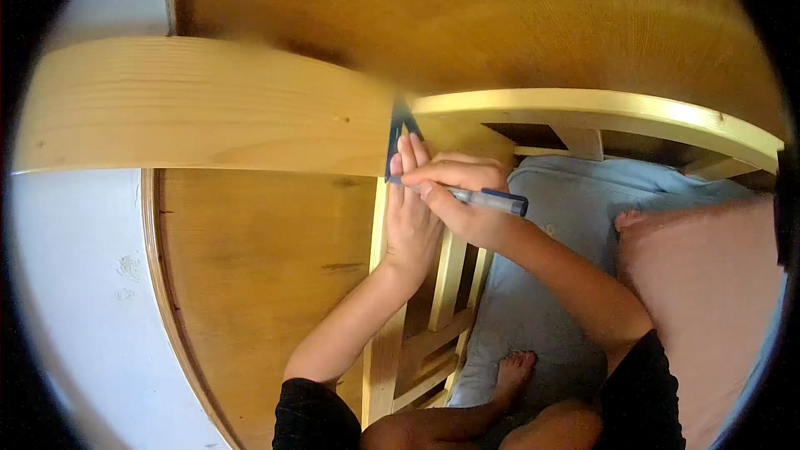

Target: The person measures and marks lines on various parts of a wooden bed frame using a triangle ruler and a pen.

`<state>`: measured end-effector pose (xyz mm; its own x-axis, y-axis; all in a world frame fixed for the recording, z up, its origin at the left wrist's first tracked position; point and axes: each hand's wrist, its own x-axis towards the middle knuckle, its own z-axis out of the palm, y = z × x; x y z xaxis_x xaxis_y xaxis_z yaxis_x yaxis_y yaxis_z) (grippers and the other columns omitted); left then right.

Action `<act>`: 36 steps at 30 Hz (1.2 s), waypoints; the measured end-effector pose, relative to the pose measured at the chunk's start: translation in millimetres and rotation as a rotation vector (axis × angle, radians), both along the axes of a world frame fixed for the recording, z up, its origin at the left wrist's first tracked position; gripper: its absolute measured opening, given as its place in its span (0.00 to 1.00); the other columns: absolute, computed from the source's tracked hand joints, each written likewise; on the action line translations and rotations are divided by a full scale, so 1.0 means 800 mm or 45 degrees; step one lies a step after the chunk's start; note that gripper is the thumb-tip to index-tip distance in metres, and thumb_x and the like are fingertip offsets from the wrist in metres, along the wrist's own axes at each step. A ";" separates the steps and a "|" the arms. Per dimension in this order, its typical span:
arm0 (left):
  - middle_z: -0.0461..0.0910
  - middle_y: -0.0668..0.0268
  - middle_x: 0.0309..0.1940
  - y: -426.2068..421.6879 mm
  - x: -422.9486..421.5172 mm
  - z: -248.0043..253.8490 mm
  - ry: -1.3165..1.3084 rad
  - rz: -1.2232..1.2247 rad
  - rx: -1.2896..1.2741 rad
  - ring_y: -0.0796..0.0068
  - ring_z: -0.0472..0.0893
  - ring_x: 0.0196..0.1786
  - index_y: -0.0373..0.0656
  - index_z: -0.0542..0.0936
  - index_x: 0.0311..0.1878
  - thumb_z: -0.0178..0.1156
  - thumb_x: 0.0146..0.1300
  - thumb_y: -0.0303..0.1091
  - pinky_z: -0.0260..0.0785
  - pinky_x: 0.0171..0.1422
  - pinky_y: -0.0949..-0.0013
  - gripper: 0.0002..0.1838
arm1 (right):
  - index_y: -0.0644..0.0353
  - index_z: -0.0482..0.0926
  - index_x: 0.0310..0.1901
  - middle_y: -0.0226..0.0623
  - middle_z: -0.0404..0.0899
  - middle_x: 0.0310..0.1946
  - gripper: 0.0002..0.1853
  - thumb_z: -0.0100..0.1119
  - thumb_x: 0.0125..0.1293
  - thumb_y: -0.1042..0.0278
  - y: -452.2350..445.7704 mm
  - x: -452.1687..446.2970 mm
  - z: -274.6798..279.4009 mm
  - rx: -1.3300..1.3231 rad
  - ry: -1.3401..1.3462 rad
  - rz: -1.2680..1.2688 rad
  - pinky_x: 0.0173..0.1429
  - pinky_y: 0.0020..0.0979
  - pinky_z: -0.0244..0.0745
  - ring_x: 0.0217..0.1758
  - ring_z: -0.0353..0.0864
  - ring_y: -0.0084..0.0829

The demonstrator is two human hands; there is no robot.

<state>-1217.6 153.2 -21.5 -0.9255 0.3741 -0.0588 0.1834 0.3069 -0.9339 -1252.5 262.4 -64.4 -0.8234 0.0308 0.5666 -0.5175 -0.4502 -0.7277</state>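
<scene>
Pen (492, 200) pinched between fingers of the right hand (467, 183), tip at the wooden plank's (208, 108) end; left hand (408, 225), fingers extended together, over dark triangular tool (401, 113) there.

Your right hand (467, 183) covers mid-length of the pen (505, 202); you cannot tell whether its tip meets the board (208, 104). Your left hand (410, 229) hides part of the square (392, 146). Board: upper edge blurred toward its right end. Pillow (700, 275) cut off at right; your legs (554, 429), at bottom.
</scene>
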 end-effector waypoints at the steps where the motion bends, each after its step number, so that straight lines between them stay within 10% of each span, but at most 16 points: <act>1: 0.61 0.47 0.71 0.000 0.000 0.000 0.012 -0.005 -0.029 0.50 0.59 0.75 0.31 0.64 0.70 0.44 0.69 0.37 0.48 0.80 0.55 0.29 | 0.66 0.83 0.39 0.46 0.84 0.33 0.08 0.58 0.61 0.75 0.000 0.000 0.001 0.000 -0.001 -0.001 0.43 0.31 0.78 0.36 0.85 0.37; 36: 0.58 0.47 0.73 -0.007 0.000 0.003 -0.109 0.016 -0.016 0.48 0.54 0.77 0.28 0.62 0.70 0.44 0.67 0.36 0.46 0.80 0.55 0.31 | 0.67 0.81 0.50 0.46 0.83 0.41 0.14 0.59 0.63 0.75 -0.006 -0.040 0.008 -0.036 -0.216 -0.259 0.46 0.30 0.76 0.41 0.84 0.36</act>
